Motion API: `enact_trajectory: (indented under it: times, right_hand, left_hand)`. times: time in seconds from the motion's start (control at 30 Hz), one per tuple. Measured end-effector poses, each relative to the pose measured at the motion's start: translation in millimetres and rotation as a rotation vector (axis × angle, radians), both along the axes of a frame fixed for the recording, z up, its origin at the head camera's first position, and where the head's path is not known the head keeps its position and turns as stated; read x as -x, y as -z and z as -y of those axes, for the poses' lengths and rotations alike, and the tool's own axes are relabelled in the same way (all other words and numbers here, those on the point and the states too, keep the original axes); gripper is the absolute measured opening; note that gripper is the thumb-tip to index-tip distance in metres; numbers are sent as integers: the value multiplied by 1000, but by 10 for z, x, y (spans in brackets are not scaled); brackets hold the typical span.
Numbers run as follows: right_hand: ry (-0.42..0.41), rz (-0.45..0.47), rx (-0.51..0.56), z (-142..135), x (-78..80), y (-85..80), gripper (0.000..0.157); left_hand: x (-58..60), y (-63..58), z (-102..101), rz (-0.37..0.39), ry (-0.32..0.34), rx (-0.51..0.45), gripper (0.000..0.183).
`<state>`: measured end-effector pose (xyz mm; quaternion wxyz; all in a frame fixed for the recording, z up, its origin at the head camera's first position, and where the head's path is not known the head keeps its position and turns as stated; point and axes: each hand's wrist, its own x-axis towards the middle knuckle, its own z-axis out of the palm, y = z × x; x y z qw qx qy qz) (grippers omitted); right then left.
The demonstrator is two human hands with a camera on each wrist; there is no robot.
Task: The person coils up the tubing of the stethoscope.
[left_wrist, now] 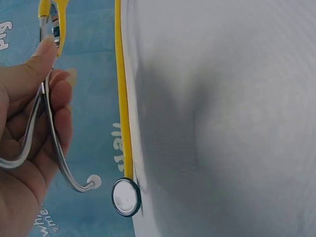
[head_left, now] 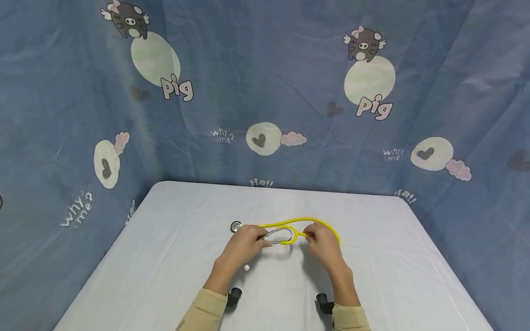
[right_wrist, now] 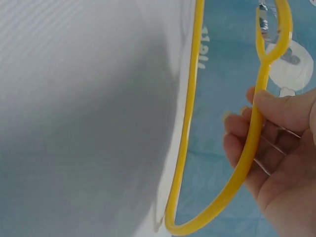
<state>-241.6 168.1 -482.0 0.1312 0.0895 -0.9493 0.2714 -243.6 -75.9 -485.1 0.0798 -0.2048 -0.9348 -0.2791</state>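
A stethoscope with yellow tubing [head_left: 306, 219] and metal ear tubes [left_wrist: 55, 136] is held between both hands above the white table. My left hand [head_left: 245, 243] grips the metal ear tubes, thumb on one side and curled fingers on the other. One white eartip [left_wrist: 94, 181] shows below those fingers. My right hand [head_left: 324, 246] pinches the yellow tube [right_wrist: 256, 116] just below its Y-shaped fork. From there the tube loops round on the right and runs back left behind the hands to the round chest piece [head_left: 236, 226], which lies left of my left hand.
The white-covered table [head_left: 397, 257] spreads out on all sides of the hands. Behind and beside it hangs a blue curtain [head_left: 290, 82] printed with pigs, hearts and lettering. Black straps [head_left: 234, 296] sit at both wrists.
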Motion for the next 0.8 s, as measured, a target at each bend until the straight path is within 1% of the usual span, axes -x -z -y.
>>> enact_trajectory:
  times: [0.23, 0.33, 0.5, 0.67, 0.8]
  right_hand:
    - [1, 8, 59, 14, -4, 3, 12]
    - [15, 18, 102, 16, 10, 3, 12]
    - [32, 17, 164, 36, 18, -7, 9]
    - [15, 12, 164, 88, 16, -3, 9]
    - [-20, 48, 147, 145, 16, 22, 9]
  left_hand:
    - [-10, 29, 22, -17, -5, -69, 24]
    - [-8, 19, 20, -25, 2, -75, 23]
    - [-16, -4, 17, -34, -11, -64, 18]
    - [-22, -15, 15, -62, -13, -83, 16]
    - [-14, -5, 23, -85, -14, -96, 20]
